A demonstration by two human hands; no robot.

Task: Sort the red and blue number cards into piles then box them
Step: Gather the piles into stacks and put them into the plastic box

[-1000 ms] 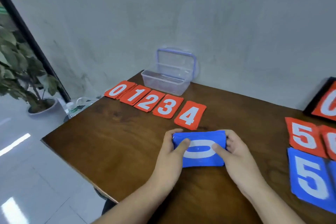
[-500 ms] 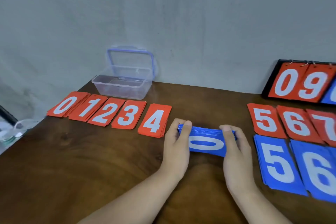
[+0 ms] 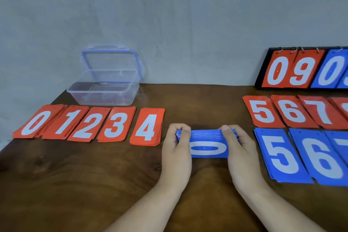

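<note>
Since earlier: hands unmoved | left hand (image 3: 176, 153) and right hand (image 3: 242, 154) clasp blue card stack (image 3: 207, 142) ends, palms inward

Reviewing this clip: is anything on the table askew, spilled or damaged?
Nothing looks spilled or damaged. The red 0 pile at the far left is fanned out, not squared like the red 4 pile. Both hands, left and right, grip a blue stack turned sideways. The clear box sits open and empty.
</note>
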